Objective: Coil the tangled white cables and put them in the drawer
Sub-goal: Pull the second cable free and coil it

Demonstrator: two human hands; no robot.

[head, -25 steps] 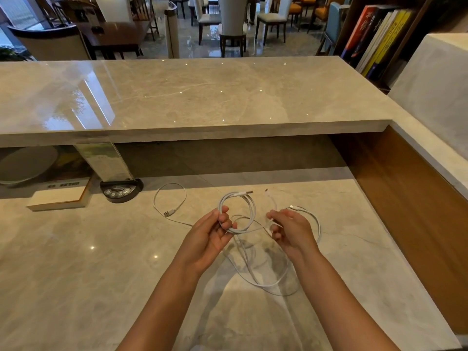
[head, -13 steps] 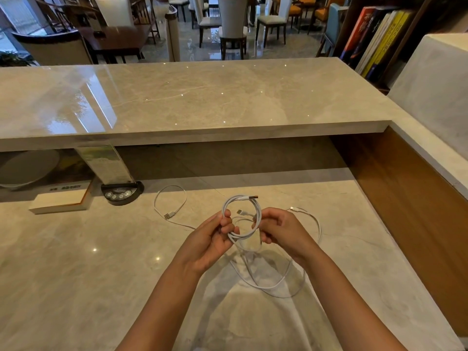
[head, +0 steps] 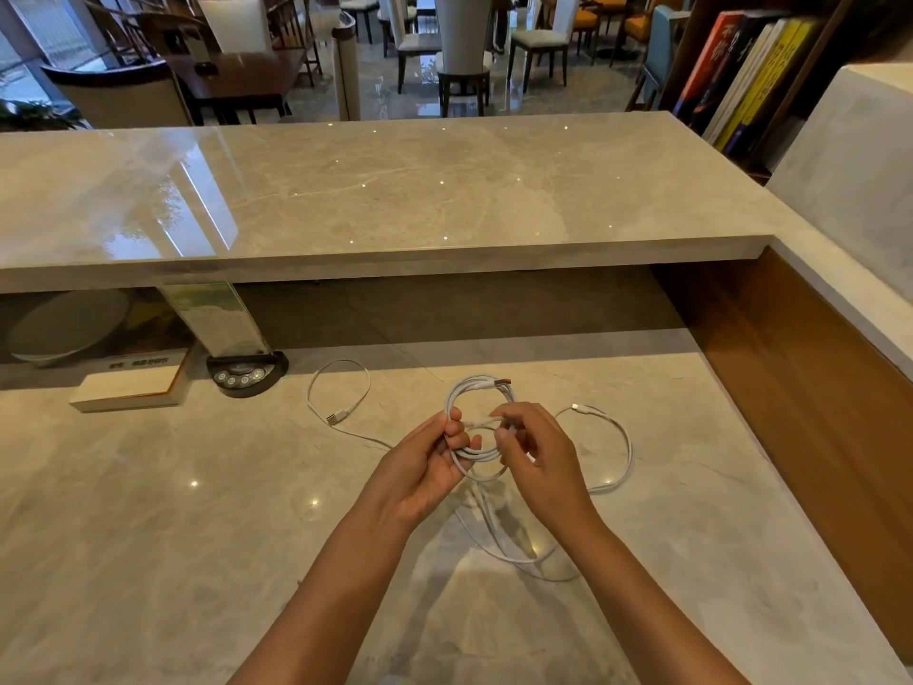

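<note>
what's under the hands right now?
Loose white cable trails on the marble counter below the left hand and right hand, which grip the coil. The stretch beneath the wrists is covered.

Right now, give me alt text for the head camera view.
Two hands coil a white cable above a marble desk: left hand holds the loops, right hand feeds cable in. A thinner white cable lies behind.

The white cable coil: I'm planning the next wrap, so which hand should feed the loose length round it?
Probably the right hand: it pinches a strand at the coil, nearer the slack on the counter. The left hand grips the coil, anchoring it.
</note>
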